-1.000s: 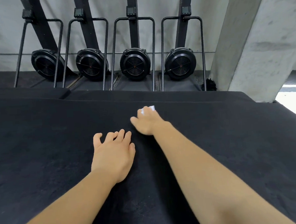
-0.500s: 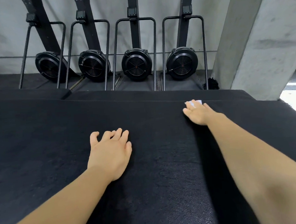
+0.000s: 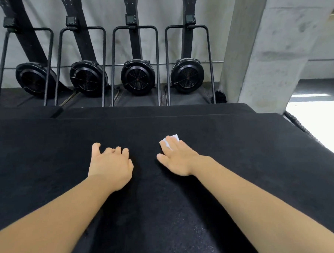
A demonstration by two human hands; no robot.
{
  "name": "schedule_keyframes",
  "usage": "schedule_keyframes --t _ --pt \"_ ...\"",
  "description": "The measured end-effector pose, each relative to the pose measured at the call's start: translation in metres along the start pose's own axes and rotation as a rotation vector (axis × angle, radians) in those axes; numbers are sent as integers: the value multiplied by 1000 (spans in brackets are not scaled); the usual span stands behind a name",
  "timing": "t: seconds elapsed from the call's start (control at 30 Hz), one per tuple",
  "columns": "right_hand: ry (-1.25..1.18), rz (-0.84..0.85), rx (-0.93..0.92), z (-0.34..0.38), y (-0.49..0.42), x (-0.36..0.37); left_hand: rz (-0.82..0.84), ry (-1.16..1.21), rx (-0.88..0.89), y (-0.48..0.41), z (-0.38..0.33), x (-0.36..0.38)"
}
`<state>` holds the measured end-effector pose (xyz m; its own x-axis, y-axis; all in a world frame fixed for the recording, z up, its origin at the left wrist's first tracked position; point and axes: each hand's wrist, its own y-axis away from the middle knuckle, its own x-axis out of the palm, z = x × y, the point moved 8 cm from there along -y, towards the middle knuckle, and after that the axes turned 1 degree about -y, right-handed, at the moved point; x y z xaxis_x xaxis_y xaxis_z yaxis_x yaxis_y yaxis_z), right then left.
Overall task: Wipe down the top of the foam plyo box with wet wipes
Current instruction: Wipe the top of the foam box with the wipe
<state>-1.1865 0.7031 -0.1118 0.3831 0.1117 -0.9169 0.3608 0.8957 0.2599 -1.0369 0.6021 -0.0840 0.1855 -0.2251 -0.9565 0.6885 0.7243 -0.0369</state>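
Note:
The black foam plyo box fills the lower part of the head view, its top wide and dark. My right hand lies flat on the top, right of centre, pressing a white wet wipe under its fingers; only the wipe's far edge shows. My left hand rests palm-down on the box just left of centre, fingers slightly curled, holding nothing. The two hands are a short gap apart.
Several black fan machines on metal frames stand against the wall beyond the box's far edge. A concrete pillar rises at the right. The box's right edge drops to bright floor.
My right hand swept the wipe from the centre out to the far right, then came back nearer and toward the centre. My left hand stayed put.

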Motion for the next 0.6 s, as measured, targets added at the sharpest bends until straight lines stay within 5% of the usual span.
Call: schedule_keyframes --t 0.2,0.6 --pt "103 -19 -87 -29 -7 -19 -124 212 -38 -23 -51 -37" --pt "-114 -266 418 -262 -24 -102 -248 95 8 -28 -112 -16"
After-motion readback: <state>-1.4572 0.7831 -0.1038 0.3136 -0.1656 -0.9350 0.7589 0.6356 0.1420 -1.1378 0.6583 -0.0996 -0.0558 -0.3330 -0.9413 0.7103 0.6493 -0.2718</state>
